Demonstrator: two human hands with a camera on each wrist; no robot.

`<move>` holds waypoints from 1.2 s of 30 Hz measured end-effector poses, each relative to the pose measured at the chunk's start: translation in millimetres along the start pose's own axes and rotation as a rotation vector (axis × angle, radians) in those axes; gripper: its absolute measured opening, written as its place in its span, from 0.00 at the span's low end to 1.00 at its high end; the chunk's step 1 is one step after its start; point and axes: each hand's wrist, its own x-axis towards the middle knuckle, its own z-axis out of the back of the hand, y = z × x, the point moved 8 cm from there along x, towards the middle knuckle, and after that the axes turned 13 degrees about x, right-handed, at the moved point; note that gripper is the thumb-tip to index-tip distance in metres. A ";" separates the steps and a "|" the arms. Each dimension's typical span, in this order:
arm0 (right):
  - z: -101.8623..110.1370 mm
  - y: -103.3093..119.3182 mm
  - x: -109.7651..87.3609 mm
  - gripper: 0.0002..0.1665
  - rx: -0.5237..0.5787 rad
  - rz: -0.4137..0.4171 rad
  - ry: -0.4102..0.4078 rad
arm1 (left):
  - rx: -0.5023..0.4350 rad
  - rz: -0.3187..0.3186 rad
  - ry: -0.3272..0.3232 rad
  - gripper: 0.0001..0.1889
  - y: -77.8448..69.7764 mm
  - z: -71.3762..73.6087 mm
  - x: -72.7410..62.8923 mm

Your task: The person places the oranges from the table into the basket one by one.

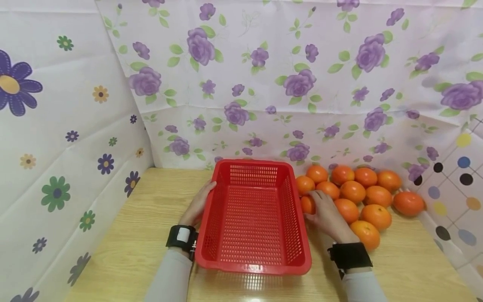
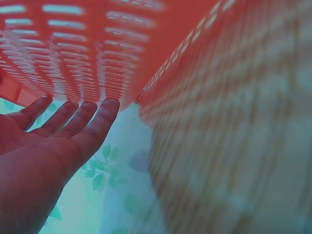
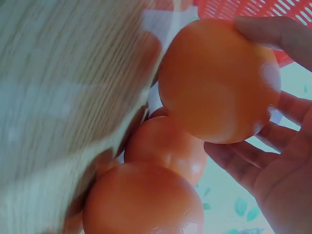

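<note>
- Nearest me: 2 black wristbands, R one close by the nearest of the other oranges.
- Red basket next, mid-view on the table. Thin perforated plastic, so prob. light & fairly stiff, w/ a bit of flex in the walls. Tabletop's glossy; I'd expect the basket to skid if bumped. Best hold IMO: the rolled rim, mid-side, or both long sides at once.
- L hand at the basket's L side: fingers fairly straight, tips up at the outer wall, steadying rather than clenching. Thumb isn't clear on my L wrist cam.
- R hand just off the basket's R wall, grasping 1 fruit, thumb on 1 side, fingers curled round the other.
- Held orange sits in that grasp, between basket & pile; can't tell if it's fully off the table. Skin's smooth & shiny: I'd call it firm w/ slight give, med. weight, a bit slippery, apt to roll, & bruisable if squeezed hard or dropped. I'd take it round its widest part, thumb opp. fingers, light pressure.
- Approx. 12 others bunched R of the basket, many touching; outer ones look easier to get fingers round.
- Farthest: floral backdrop.
</note>
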 end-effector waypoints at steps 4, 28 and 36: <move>4.4 1.1 2.0 0.38 0.006 -0.003 -0.018 | -0.010 0.005 0.002 0.33 0.5 -0.1 0.1; 31.9 11.7 -5.7 0.35 0.041 0.041 -0.146 | 0.028 0.020 -0.032 0.37 1.8 1.9 -0.3; 46.6 24.2 -4.3 0.35 0.097 0.068 -0.180 | 0.019 0.021 -0.031 0.36 5.8 1.8 0.9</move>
